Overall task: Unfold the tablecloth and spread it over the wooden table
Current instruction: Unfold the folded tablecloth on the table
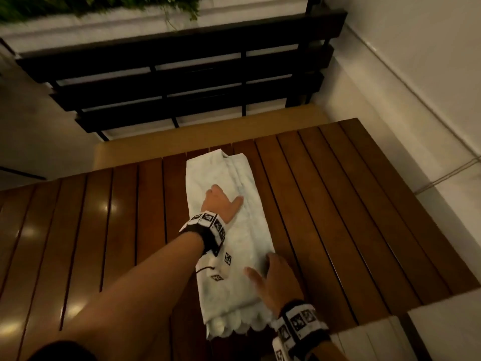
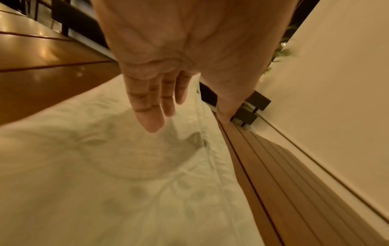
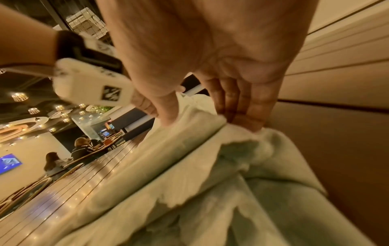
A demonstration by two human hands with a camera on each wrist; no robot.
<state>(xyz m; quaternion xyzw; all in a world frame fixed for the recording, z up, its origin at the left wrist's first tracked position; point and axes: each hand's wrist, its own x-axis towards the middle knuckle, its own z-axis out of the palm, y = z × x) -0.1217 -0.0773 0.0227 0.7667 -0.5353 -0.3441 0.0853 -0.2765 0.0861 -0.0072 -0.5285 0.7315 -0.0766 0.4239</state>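
The white tablecloth (image 1: pixel 247 238) lies folded in a long narrow strip down the middle of the wooden slatted table (image 1: pixel 338 204), its scalloped hem at the near edge. My left hand (image 1: pixel 221 204) rests flat on the strip's middle. In the left wrist view its fingers (image 2: pixel 155 106) are straight above the leaf-patterned tablecloth (image 2: pixel 105 183). My right hand (image 1: pixel 270 277) is at the strip's near right edge. In the right wrist view this hand (image 3: pixel 210 106) has its thumb on top and its fingers tucked down beside the fold, so a ridge of tablecloth (image 3: pixel 189 166) stands between them.
A dark slatted bench back (image 1: pixel 182 82) and a tan seat (image 1: pixel 208 131) stand just beyond the table's far edge. A white wall (image 1: pixel 416 74) runs along the right. A white surface (image 1: pixel 377 334) is at the near right corner. People (image 3: pixel 80 149) sit at distant tables.
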